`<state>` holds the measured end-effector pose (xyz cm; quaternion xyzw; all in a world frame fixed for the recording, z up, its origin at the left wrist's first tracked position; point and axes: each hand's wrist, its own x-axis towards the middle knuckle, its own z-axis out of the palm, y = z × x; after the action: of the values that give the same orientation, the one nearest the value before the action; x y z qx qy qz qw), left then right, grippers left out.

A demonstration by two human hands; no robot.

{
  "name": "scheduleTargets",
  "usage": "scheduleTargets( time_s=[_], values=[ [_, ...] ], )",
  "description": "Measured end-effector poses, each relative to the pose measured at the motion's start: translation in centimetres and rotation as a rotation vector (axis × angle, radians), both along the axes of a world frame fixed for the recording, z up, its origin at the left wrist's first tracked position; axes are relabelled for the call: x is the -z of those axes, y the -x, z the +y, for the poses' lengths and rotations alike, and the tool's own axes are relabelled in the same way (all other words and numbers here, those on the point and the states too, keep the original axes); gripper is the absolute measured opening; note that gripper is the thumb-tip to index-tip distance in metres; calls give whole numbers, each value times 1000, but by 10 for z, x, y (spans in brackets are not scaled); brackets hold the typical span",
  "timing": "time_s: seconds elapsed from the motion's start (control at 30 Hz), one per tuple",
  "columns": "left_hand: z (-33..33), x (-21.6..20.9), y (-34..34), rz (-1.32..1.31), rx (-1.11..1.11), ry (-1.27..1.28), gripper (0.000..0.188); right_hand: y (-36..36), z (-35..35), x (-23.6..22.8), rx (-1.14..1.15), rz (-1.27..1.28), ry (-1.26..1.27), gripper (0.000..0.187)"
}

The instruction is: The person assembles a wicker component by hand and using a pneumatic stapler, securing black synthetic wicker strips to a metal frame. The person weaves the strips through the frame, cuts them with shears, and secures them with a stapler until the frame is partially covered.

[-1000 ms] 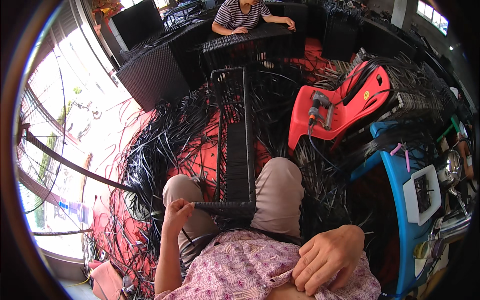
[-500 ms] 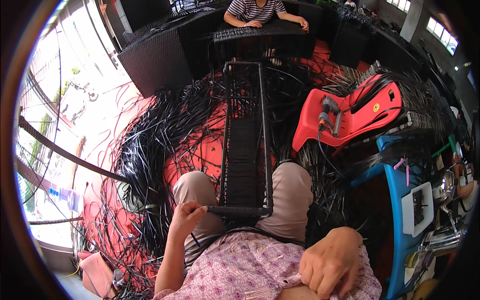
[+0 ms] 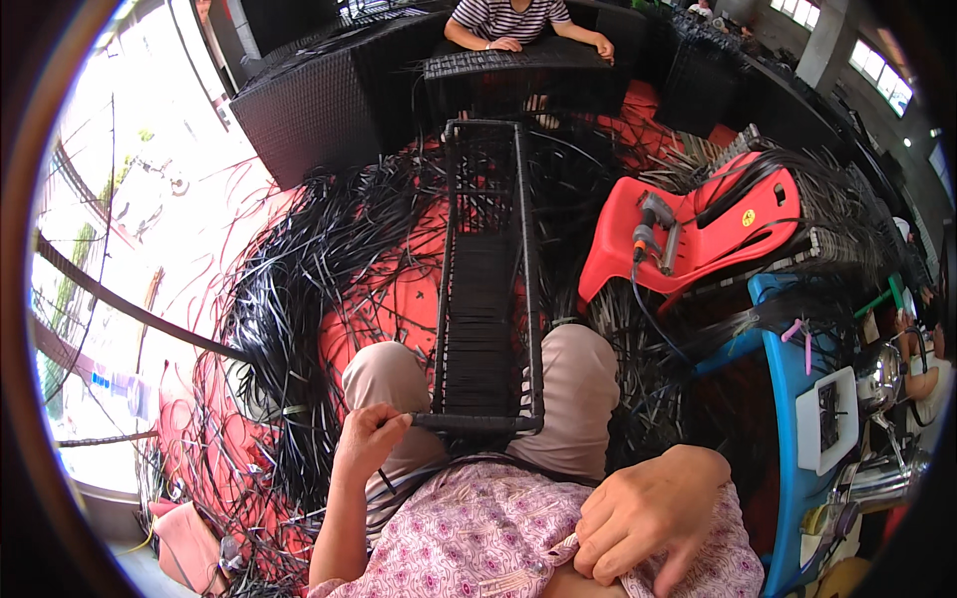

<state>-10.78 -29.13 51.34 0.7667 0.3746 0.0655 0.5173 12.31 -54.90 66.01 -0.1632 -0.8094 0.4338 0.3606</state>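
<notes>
A long black frame (image 3: pixel 536 299), partly woven with black strips (image 3: pixel 483 349), stretches away from me, its near end between my knees. My left hand (image 3: pixel 367 439) is closed around its near left corner; a short black strip end (image 3: pixel 387 482) pokes out below that hand. At the hem of my patterned shirt (image 3: pixel 469 533) lies my right hand (image 3: pixel 653 513), away from the frame. Its thumb stands apart from the fingers, and nothing shows in it; the fingertips rest by the shirt edge.
Heaps of loose black strips (image 3: pixel 289 269) surround the frame on a red floor. A red seat (image 3: pixel 638 214) bearing a grey power tool (image 3: pixel 653 234) stands at right. Nearer are a blue stool (image 3: pixel 788 448) and a white tray (image 3: pixel 812 439). Another person (image 3: pixel 508 25) leans on woven black furniture ahead.
My right hand has loosened from a curled grip at the shirt hem, its fingers straighter and its thumb further out. The left hand stays at the frame corner.
</notes>
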Motion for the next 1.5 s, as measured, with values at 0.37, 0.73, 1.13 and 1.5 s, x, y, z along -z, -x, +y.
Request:
scheduleTargets(
  time_s=[0.37,0.73,1.13,1.5],
  values=[
    [-3,1,-4,-30,4,-13,26,-8,-6,4,-3,72,-6,41],
    [-3,-2,-5,0,-11,36,26,-20,-4,18,-83,152,4,41],
    [0,0,-6,-15,21,68,24,-23,5,25,61,534,90,55],
    [7,2,-6,3,27,59,27,-21,31,84,875,144,213,22]
  ],
)
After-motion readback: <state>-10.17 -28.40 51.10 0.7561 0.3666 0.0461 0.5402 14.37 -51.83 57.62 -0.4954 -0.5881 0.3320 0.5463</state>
